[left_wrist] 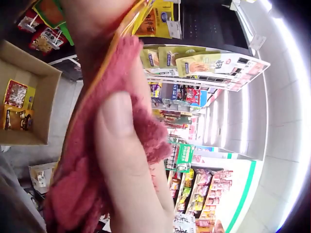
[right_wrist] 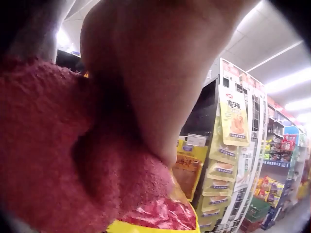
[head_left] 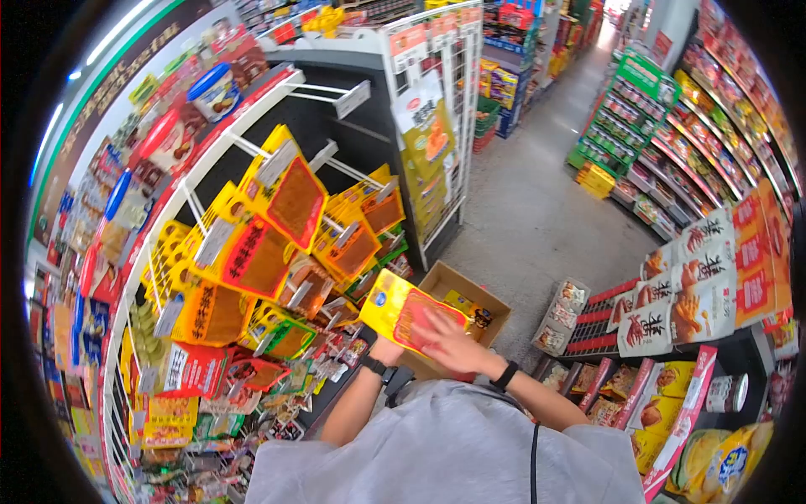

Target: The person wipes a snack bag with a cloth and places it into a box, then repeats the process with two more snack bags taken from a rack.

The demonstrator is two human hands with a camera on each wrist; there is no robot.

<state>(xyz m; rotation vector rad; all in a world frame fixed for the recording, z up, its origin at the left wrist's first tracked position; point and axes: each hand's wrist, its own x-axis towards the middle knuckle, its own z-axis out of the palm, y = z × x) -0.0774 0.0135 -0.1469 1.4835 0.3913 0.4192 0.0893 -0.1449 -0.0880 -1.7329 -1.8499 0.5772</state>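
Observation:
A yellow package with a red front [head_left: 388, 296] is held up before the chest. My left hand [head_left: 388, 351] grips its lower left edge, fingers mostly hidden behind it. Across its front lies my right hand [head_left: 453, 343], fingers spread in the head view, with a fuzzy red cloth [left_wrist: 87, 165] bunched under them. In the left wrist view a thumb presses on this cloth beside the package's thin edge. The right wrist view shows the cloth [right_wrist: 39, 145] large, against the package's shiny red and yellow front [right_wrist: 163, 216].
Yellow packages [head_left: 252, 252] hang on hooks at the left. Below the hands, an open cardboard box [head_left: 495, 304] on the floor holds a few packages. A wire rack [head_left: 470, 109] stands ahead, a green display [head_left: 625, 113] farther right, and shelves with snack boxes [head_left: 672, 378] at the right.

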